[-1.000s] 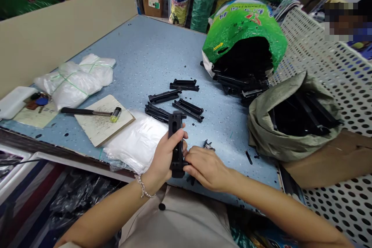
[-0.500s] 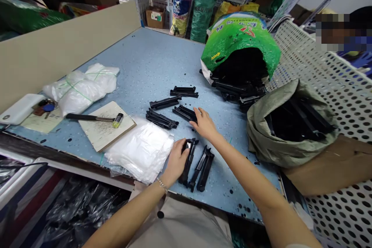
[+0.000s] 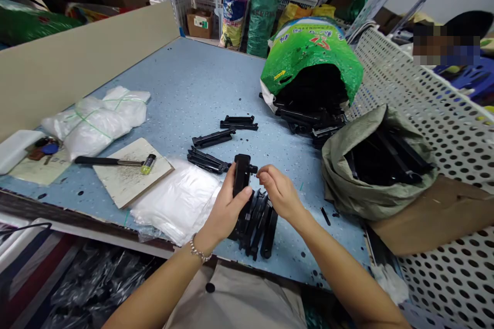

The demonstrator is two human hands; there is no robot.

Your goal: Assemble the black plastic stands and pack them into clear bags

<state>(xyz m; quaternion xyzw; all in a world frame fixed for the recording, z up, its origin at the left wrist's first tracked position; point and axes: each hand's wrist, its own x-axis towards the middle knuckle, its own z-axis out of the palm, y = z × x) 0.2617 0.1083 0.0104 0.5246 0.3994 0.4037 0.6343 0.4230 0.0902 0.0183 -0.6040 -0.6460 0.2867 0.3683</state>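
Note:
Upright in my left hand (image 3: 224, 203) is a long black folding plastic part (image 3: 242, 177), its upper end raised above the table. A small knob-like bit sticks out from its right side. Beside that bit, my right hand (image 3: 278, 190) has its fingers curled together; whether anything is pinched in them is hidden. Below both hands, several similar black folded parts (image 3: 266, 226) lie side by side near the table's front edge. Further back are more of them: a black pair (image 3: 239, 122), another pair (image 3: 213, 137) and a splayed bundle (image 3: 208, 159).
Clear plastic bags (image 3: 177, 200) lie left of my hands, beside a board (image 3: 129, 177) bearing a screwdriver (image 3: 110, 161). A tied plastic bundle (image 3: 96, 118) sits behind. To the right, a green sack (image 3: 309, 51) and a grey-green bag (image 3: 343, 185) hold black parts. A person is beyond the perforated panel (image 3: 443, 97).
The black part that lay by my right hand is gone from that spot. My left hand now holds one up, and my right hand has come down beside it with fingers closed.

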